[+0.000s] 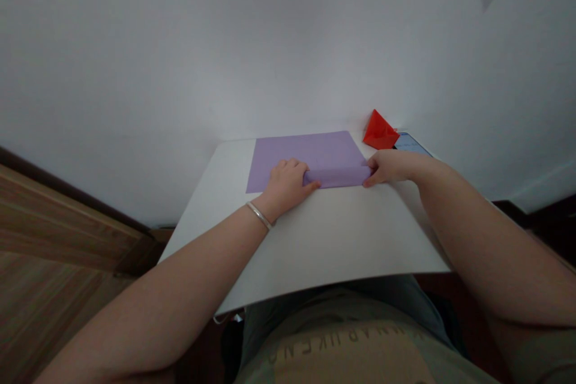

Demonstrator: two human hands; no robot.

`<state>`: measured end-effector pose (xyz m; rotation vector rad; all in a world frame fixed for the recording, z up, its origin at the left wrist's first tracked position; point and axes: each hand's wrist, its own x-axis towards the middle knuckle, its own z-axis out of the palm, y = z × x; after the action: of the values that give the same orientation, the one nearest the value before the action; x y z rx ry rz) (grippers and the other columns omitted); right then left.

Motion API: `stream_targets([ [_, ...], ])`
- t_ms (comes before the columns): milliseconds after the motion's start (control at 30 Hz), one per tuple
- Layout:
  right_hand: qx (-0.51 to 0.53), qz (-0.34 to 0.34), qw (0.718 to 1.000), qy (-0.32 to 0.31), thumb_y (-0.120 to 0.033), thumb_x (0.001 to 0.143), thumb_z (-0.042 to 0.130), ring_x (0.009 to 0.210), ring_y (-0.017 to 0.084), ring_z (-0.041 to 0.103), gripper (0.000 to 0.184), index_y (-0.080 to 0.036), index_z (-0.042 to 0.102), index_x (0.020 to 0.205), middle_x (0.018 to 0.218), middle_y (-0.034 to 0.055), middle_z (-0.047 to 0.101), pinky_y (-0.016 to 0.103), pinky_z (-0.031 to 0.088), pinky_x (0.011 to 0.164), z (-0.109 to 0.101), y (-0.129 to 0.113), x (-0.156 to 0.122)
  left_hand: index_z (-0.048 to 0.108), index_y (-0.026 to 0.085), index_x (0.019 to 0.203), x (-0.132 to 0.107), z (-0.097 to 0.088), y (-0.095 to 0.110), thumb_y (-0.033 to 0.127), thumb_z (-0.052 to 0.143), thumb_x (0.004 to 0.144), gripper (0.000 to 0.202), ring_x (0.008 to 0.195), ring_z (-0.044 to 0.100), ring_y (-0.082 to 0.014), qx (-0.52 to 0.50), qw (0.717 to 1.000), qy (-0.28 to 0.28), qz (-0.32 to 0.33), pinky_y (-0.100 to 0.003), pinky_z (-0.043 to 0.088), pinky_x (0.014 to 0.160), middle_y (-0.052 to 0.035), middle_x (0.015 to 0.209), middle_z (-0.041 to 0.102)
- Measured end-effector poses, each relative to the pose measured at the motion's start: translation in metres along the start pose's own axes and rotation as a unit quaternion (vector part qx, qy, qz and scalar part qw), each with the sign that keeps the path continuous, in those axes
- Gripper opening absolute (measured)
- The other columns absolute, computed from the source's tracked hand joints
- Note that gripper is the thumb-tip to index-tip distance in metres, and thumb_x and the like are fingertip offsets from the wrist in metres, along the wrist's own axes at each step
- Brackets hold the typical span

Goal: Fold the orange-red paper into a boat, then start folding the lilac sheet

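A sheet of purple paper (301, 147) lies flat on the white table (333, 234), its far edge close to the wall. Along its near side runs a raised purple strip (337, 177), like a fold or a curled flap. I cannot tell whether the strip is part of the same sheet. My left hand (290, 185) grips the strip's left end, thumb in front and fingers curled over the top. At the other end my right hand (387, 167) pinches the strip between thumb and fingers. A silver bangle (260, 215) circles my left wrist.
A folded red paper shape (380, 132) stands at the back right, by the wall. Just behind it to the right lies a device with a lit screen (410, 143), partly hidden by my right arm. Wooden furniture (67, 234) is on the left. The wall (288, 42) closes off the back.
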<state>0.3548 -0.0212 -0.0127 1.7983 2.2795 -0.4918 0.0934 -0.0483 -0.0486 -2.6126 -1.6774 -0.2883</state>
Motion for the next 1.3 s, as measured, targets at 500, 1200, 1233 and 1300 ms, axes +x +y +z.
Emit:
stream_targets([
  [500,0.167,-0.053,0.981,0.083,-0.047,0.078,0.06,0.071,0.019,0.062,0.039,-0.021,0.067,0.106,0.086,0.0063,0.071,0.029,0.047,0.062,0.001,-0.005,0.0,0.062,0.017,0.103,0.0,0.002,-0.001,0.054,0.052,0.088,0.042,0.103,0.053,-0.0287,0.01,1.0,0.001,-0.004,-0.038,0.042,0.084,-0.0113,0.107,0.061],
  [1200,0.046,-0.103,0.975,0.19,-0.044,0.072,0.071,0.08,0.02,0.062,0.041,-0.025,0.069,0.108,0.094,0.0046,0.072,0.028,0.04,0.066,0.023,-0.044,0.002,0.06,0.015,0.113,-0.001,-0.003,0.002,0.05,0.057,0.086,0.043,0.106,0.053,-0.0291,-0.016,1.0,0.016,0.003,-0.04,0.041,0.09,-0.0121,0.111,0.062],
  [1233,0.047,-0.106,0.974,0.197,-0.047,0.072,0.071,0.079,0.02,0.062,0.043,-0.025,0.069,0.109,0.093,0.0043,0.072,0.028,0.04,0.065,0.025,-0.048,0.002,0.06,0.016,0.113,-0.001,-0.004,0.002,0.049,0.057,0.086,0.043,0.106,0.053,-0.029,-0.021,1.0,0.019,0.003,-0.04,0.041,0.09,-0.0117,0.111,0.062],
  [1300,0.06,-0.099,0.972,0.205,-0.051,0.072,0.07,0.079,0.02,0.062,0.045,-0.026,0.068,0.109,0.093,0.0041,0.072,0.029,0.039,0.065,0.029,-0.056,0.004,0.06,0.017,0.113,-0.002,-0.003,0.002,0.048,0.058,0.086,0.041,0.105,0.053,-0.0288,-0.029,0.999,0.026,0.005,-0.04,0.041,0.09,-0.011,0.112,0.062],
])
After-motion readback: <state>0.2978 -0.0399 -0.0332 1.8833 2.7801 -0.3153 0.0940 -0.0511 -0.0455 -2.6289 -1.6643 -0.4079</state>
